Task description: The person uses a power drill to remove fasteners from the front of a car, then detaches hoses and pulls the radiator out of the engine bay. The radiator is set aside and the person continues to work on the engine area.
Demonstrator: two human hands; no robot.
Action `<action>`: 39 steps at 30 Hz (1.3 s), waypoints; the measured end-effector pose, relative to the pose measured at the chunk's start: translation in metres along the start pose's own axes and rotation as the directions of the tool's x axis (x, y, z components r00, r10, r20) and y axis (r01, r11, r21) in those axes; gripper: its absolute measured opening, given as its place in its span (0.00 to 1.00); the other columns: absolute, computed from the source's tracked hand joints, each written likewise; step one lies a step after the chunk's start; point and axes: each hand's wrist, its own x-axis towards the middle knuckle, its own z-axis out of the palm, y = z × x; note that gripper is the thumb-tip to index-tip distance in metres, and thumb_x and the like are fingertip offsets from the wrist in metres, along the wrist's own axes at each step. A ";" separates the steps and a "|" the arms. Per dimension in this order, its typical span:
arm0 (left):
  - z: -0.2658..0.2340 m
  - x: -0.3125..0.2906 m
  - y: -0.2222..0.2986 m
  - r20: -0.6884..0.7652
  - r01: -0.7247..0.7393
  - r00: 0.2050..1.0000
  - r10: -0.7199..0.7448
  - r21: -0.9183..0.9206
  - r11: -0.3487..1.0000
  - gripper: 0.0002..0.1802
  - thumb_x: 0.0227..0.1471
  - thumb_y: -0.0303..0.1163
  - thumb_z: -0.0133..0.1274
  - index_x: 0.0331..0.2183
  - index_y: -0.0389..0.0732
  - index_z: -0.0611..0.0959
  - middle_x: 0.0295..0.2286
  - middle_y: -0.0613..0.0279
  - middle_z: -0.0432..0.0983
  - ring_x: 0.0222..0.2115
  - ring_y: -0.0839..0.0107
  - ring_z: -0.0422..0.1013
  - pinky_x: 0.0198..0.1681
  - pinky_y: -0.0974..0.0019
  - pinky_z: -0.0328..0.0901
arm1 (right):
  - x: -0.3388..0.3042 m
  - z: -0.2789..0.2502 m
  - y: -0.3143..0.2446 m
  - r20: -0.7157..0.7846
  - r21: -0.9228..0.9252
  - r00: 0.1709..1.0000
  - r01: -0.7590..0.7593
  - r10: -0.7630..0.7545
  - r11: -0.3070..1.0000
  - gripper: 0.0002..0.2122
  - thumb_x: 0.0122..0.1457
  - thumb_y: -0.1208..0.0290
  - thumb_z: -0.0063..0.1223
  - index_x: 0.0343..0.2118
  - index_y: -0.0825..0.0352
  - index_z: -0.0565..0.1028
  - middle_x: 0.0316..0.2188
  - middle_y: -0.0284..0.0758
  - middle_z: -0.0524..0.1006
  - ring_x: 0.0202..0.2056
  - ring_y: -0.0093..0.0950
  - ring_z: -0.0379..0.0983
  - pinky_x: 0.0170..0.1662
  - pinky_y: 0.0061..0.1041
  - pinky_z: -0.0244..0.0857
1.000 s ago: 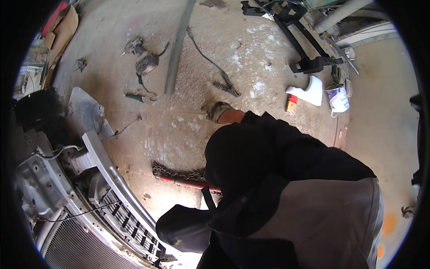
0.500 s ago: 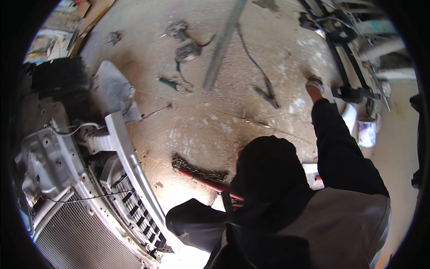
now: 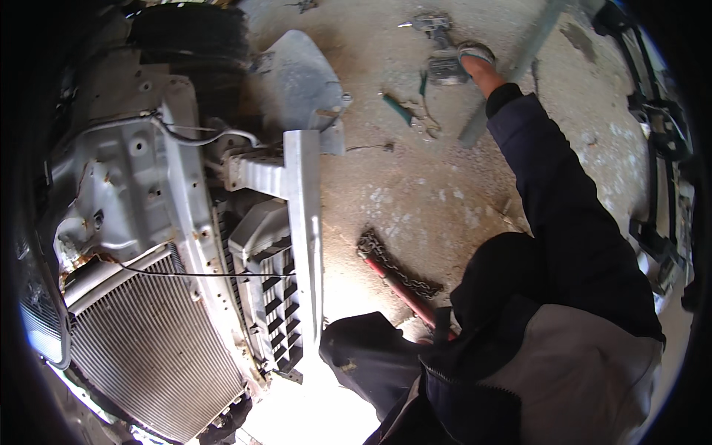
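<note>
My right arm stretches away across the floor, and my right hand, in a greyish glove, is beside the cordless drill. The hand overlaps the edge of the drill's dark battery; whether it touches it I cannot tell. Its fingers are hidden behind the back of the glove. The drill lies on its side, bit pointing left. Just nearer lies a plier-like tool with green handles, its handles spread. My left hand is out of view. By my bent knee rests a red-handled chain wrench.
On the left stands a stripped car front with a silver bumper beam, a radiator and a grey sheet-metal panel. A long flat bar lies beyond my arm. A black metal frame is at the right.
My view has swung left, so the car front fills more of it. My right hand has moved left across the floor, from open concrete to beside the drill.
</note>
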 end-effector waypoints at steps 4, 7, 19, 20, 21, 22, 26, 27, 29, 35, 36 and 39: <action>-0.054 0.060 0.011 -0.047 0.083 0.995 -0.084 -0.024 0.996 0.53 0.55 0.11 0.47 0.78 0.54 0.62 0.61 0.51 0.73 0.43 0.59 0.78 0.32 0.59 0.76 | 0.015 0.027 -0.028 0.016 -0.079 1.000 -0.007 0.009 0.997 0.18 0.69 0.59 0.62 0.59 0.57 0.84 0.50 0.37 0.88 0.52 0.33 0.85 0.60 0.33 0.75; -0.073 0.074 0.012 -0.049 0.156 0.986 -0.157 -0.020 0.988 0.55 0.54 0.08 0.47 0.79 0.55 0.62 0.62 0.52 0.72 0.42 0.59 0.78 0.31 0.60 0.76 | 0.023 0.035 -0.030 0.001 -0.125 1.000 0.001 -0.001 0.992 0.18 0.69 0.59 0.62 0.59 0.57 0.84 0.50 0.37 0.88 0.52 0.33 0.84 0.60 0.34 0.75; -0.087 0.080 -0.005 -0.143 0.045 0.990 -0.017 0.194 0.980 0.48 0.61 0.15 0.46 0.78 0.54 0.62 0.57 0.48 0.76 0.33 0.66 0.77 0.19 0.67 0.66 | 0.025 0.075 -0.034 -0.001 -0.106 0.998 0.068 -0.068 0.992 0.19 0.69 0.60 0.63 0.60 0.59 0.83 0.52 0.37 0.87 0.54 0.33 0.84 0.60 0.34 0.76; -0.094 0.092 -0.012 -0.114 0.112 0.988 -0.104 0.063 0.992 0.47 0.62 0.16 0.48 0.78 0.55 0.62 0.56 0.49 0.77 0.29 0.68 0.75 0.17 0.68 0.62 | 0.023 0.077 -0.036 0.000 -0.101 0.997 0.073 -0.073 0.992 0.19 0.69 0.60 0.63 0.60 0.59 0.83 0.52 0.37 0.87 0.54 0.33 0.83 0.60 0.34 0.76; -0.101 0.100 -0.021 -0.120 0.143 0.983 -0.139 0.020 0.990 0.45 0.64 0.18 0.49 0.78 0.56 0.62 0.56 0.49 0.77 0.29 0.69 0.75 0.17 0.67 0.61 | 0.020 0.078 -0.038 0.007 -0.102 0.997 0.081 -0.080 0.992 0.19 0.69 0.60 0.63 0.60 0.59 0.83 0.53 0.37 0.86 0.54 0.33 0.83 0.60 0.34 0.76; -0.107 0.110 -0.031 -0.082 0.100 0.992 -0.094 0.078 0.992 0.44 0.66 0.20 0.51 0.77 0.57 0.63 0.56 0.50 0.77 0.29 0.69 0.74 0.17 0.67 0.60 | 0.017 0.079 -0.040 0.008 -0.100 0.996 0.085 -0.085 0.991 0.19 0.69 0.60 0.63 0.60 0.59 0.83 0.53 0.37 0.86 0.54 0.33 0.83 0.60 0.34 0.76; -0.117 0.133 -0.058 0.030 -0.255 0.965 0.259 0.313 0.915 0.49 0.56 0.15 0.51 0.77 0.50 0.64 0.54 0.49 0.79 0.39 0.65 0.79 0.24 0.61 0.71 | 0.001 0.080 -0.045 0.015 -0.093 0.994 0.107 -0.106 0.990 0.20 0.69 0.61 0.63 0.60 0.60 0.83 0.53 0.37 0.86 0.54 0.33 0.83 0.60 0.34 0.76; -0.116 0.133 -0.057 -0.012 -0.256 0.955 0.296 0.469 0.845 0.52 0.51 0.10 0.51 0.77 0.46 0.64 0.53 0.48 0.79 0.41 0.65 0.79 0.25 0.61 0.73 | -0.004 0.081 -0.047 0.015 -0.089 0.994 0.113 -0.112 0.990 0.20 0.69 0.61 0.63 0.61 0.60 0.82 0.54 0.37 0.86 0.55 0.33 0.83 0.61 0.34 0.76; -0.110 0.122 -0.049 0.035 -0.218 0.973 0.227 0.447 0.867 0.53 0.49 0.08 0.49 0.76 0.45 0.64 0.48 0.49 0.80 0.34 0.65 0.78 0.22 0.61 0.70 | -0.014 0.083 -0.049 0.021 -0.080 0.991 0.132 -0.131 0.988 0.20 0.69 0.61 0.63 0.61 0.60 0.82 0.54 0.37 0.86 0.55 0.33 0.83 0.61 0.34 0.76; -0.077 0.091 -0.017 0.060 -0.138 0.990 0.126 0.265 0.954 0.57 0.47 0.06 0.48 0.76 0.54 0.67 0.41 0.52 0.82 0.22 0.65 0.74 0.19 0.61 0.69 | -0.061 0.092 -0.049 0.029 -0.036 0.977 0.214 -0.213 0.976 0.20 0.69 0.61 0.63 0.61 0.61 0.82 0.55 0.38 0.85 0.55 0.33 0.83 0.61 0.35 0.76; -0.075 0.094 -0.014 0.081 -0.182 0.983 0.163 0.478 0.859 0.57 0.47 0.06 0.51 0.76 0.56 0.68 0.39 0.53 0.82 0.23 0.64 0.75 0.20 0.61 0.70 | -0.073 0.094 -0.050 0.032 -0.031 0.972 0.236 -0.235 0.971 0.20 0.69 0.61 0.63 0.61 0.61 0.82 0.55 0.38 0.85 0.55 0.33 0.82 0.61 0.35 0.76; -0.071 0.103 -0.014 0.129 -0.340 0.938 0.320 0.516 0.786 0.52 0.48 0.14 0.57 0.73 0.52 0.71 0.32 0.50 0.85 0.25 0.63 0.78 0.24 0.57 0.73 | -0.122 0.099 -0.051 0.063 0.003 0.948 0.314 -0.313 0.950 0.21 0.69 0.62 0.64 0.62 0.61 0.81 0.56 0.38 0.85 0.56 0.33 0.82 0.61 0.35 0.76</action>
